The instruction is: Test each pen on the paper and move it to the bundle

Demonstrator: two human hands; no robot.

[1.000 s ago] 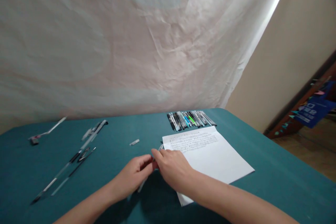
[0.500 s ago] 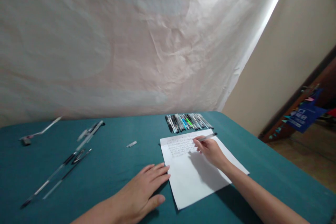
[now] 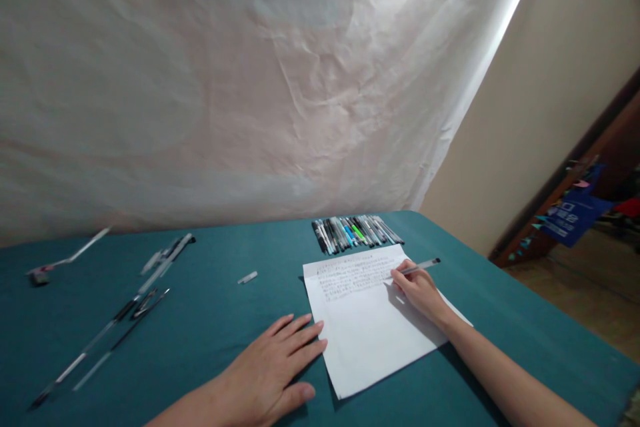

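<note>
My right hand (image 3: 419,288) is closed around a clear pen with a dark cap end (image 3: 419,267), its tip on a white sheet of paper (image 3: 370,327) near the right end of the handwritten lines at the top. My left hand (image 3: 270,373) lies flat and open on the teal tablecloth (image 3: 210,320), its fingertips at the sheet's left edge.
A row of several pens (image 3: 355,232) lies just beyond the sheet. Loose pens and pen parts (image 3: 125,307) are scattered at the left, with a small white cap (image 3: 247,277) in the middle. A creased white backdrop (image 3: 225,80) hangs behind the table. The table edge falls away at the right.
A second ago both hands were together at the sheet's left corner. My left hand then flattened on the cloth, and my right hand carried the pen rightward along the written lines.
</note>
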